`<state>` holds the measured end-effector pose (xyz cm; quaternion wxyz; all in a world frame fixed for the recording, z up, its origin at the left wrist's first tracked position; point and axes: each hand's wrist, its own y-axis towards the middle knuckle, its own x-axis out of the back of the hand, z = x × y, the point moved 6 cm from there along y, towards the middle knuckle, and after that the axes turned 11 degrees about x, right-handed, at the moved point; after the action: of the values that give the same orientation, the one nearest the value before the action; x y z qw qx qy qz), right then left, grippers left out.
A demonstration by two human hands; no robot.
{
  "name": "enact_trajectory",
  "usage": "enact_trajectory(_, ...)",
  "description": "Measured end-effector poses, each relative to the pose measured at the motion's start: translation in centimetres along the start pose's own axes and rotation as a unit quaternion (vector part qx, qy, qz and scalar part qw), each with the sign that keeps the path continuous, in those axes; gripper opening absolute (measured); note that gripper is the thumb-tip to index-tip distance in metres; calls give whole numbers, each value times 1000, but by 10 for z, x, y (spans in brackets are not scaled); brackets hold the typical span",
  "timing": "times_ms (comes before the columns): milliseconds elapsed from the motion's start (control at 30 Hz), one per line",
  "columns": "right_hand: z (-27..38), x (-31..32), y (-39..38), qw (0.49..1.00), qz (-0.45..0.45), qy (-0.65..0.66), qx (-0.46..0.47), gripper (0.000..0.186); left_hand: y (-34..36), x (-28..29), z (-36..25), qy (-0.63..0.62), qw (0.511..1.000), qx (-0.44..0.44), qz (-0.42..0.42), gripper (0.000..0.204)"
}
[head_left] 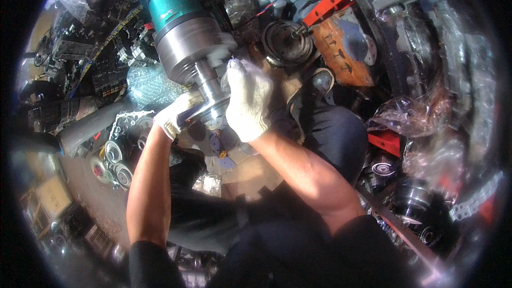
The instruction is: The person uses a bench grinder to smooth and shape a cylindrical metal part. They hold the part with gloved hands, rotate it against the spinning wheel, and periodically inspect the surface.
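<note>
In front of me a large metal drum (189, 42) with a green band (173, 8) hangs or stands tilted. A shiny stepped shaft (209, 82) comes out of its near end and widens into a disc-like flange (213, 108). My left hand (178, 114), in a white knitted glove, is closed at the flange's left edge. On the right side of the shaft is my right hand (248, 98), gloved alike, with its fingers curled inward. What those fingers hold is hidden; something greyish and blurred shows by them against the drum.
Bubble wrap (154, 88) lies left of the drum, with several gears (113, 152) below it. A round metal pulley-like part (288, 42) and an orange-brown plate (341, 48) sit at the right. A red bar (328, 5) and a dark upright frame (381, 26) stand beyond.
</note>
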<state>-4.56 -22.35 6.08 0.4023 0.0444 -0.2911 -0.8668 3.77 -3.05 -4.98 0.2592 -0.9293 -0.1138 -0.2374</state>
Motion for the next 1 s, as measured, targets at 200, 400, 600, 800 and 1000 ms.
enact_trajectory(200,2,0,-1,1000,-13,-10,10,37,-5,0,0,6,998,-57,-34,54)
enact_trajectory(400,-2,-1,-2,1000,-14,14,7,38,-1,1,3,-49,996,-71,-10,48)
enact_trajectory(600,1,-1,-2,1000,-19,-14,17,38,-3,2,-2,38,992,-101,-70,27)
enact_trajectory(800,-1,-1,-3,1000,-14,-5,2,39,-8,6,-11,22,983,-150,-106,28)
enact_trajectory(1000,0,0,-3,999,-8,-27,18,36,-4,2,-2,-74,994,-64,-53,27)
